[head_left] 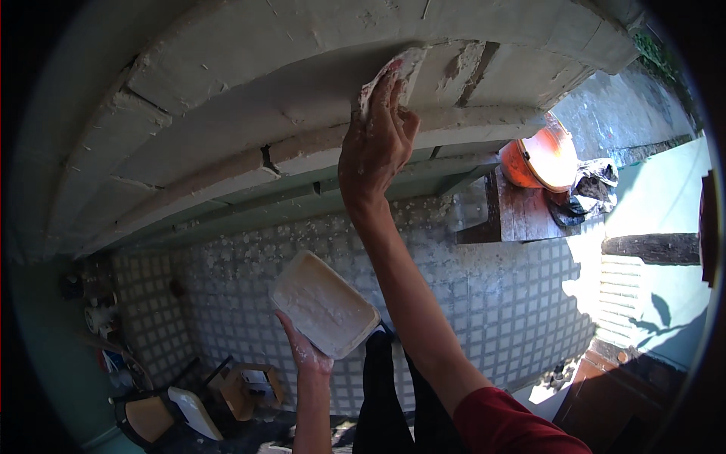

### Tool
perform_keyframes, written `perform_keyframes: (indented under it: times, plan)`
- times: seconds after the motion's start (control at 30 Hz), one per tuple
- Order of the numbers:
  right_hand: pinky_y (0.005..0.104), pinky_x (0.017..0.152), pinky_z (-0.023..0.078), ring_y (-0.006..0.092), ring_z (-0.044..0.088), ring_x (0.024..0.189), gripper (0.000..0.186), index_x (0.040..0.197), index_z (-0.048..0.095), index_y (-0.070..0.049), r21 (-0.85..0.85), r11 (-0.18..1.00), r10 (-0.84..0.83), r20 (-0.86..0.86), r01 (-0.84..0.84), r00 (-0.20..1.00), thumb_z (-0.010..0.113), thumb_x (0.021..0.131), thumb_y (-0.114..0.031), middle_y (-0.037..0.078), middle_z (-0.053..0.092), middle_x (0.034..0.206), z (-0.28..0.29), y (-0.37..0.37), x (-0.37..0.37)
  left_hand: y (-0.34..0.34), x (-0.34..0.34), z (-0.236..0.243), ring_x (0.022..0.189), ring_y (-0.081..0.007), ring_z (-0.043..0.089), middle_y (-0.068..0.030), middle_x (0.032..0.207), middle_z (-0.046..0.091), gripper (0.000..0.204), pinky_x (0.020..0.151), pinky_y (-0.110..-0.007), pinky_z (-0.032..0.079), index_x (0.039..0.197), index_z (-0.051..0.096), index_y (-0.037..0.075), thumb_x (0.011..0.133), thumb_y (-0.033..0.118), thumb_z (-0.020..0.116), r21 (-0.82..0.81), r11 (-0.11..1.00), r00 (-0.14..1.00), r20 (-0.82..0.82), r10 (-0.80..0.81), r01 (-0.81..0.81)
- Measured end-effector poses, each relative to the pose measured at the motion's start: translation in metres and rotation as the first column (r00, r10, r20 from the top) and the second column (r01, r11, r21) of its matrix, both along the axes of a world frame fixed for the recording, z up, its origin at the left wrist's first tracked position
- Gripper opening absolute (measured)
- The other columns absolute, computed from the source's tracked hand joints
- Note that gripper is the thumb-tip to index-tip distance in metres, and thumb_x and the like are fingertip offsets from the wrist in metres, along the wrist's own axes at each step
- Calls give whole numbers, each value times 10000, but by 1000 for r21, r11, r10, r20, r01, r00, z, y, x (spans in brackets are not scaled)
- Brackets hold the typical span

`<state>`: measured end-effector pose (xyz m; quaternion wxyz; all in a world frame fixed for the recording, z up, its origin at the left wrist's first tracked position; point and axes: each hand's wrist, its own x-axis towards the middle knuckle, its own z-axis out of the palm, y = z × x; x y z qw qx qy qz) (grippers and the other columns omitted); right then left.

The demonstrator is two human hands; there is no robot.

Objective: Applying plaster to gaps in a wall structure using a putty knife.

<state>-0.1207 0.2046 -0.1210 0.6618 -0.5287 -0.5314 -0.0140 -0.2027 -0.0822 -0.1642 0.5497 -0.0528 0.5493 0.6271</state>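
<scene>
My right hand (pixel 376 147) reaches up and forward, its fingers closed on a flat putty spreader (pixel 412 72). The spreader's blade rests against the pale recessed surface (pixel 318 91) between two raised ledges, and white paste smears the fingers. Lower down, my left hand (pixel 306 348) supports a shallow rectangular white tray (pixel 358 342) from its near left edge, with the thumb along the side. White putty (pixel 325 303) is spread over the tray's inside. The fingers beneath the tray are hidden.
An orange bucket (pixel 541 159) and a crumpled black plastic bag (pixel 594 189) stand on a brown wooden table (pixel 522 208) at the right. Below lies a spattered tiled floor (pixel 484 303). A chair (pixel 147 420) and an open cardboard box (pixel 246 387) sit at the lower left.
</scene>
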Motion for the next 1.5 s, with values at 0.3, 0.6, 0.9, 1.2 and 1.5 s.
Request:
perform_keyframes:
  times: [0.3,0.6,0.9,1.2,1.5]
  plan:
    - [361,883,388,271,628,1047,532,1315,520,20,-72,980,191,100,-184,976,578,787,58,216,600,1224,-16,-27,-32,-16,-14,5,1380,-323,305,-83,1535,253,854,1112,-492,305,1510,188,189,873,736,346,20,999,999,21,26,-26]
    - [379,850,408,292,616,1080,409,1275,542,46,-192,974,76,-225,-121,971,534,867,11,207,599,1244,19,-42,36,-28,-16,5,1377,-316,317,-78,1531,278,807,1107,-496,311,1501,229,176,898,692,373,60,997,997,63,42,-46]
    - [444,950,329,354,493,1258,497,1338,465,53,102,993,-64,-13,65,998,515,844,28,299,504,1316,19,16,-22,-36,-23,11,1368,-308,327,-67,1521,288,833,1097,-484,324,1502,216,182,882,712,385,3,999,998,47,41,-41]
    - [407,932,359,313,601,1113,478,1317,513,18,9,943,331,70,-333,941,533,841,57,201,564,1297,-7,-34,-72,-41,-35,7,1369,-317,329,-78,1528,279,780,1098,-498,331,1499,238,190,909,687,351,38,998,996,69,55,-57]
    - [334,772,603,228,666,944,370,1251,575,-6,88,991,126,-403,-99,907,508,888,26,144,672,1106,-10,-21,79,-35,-30,18,1380,-318,308,-79,1535,264,787,1114,-489,310,1503,225,174,912,673,369,63,997,997,60,46,-49]
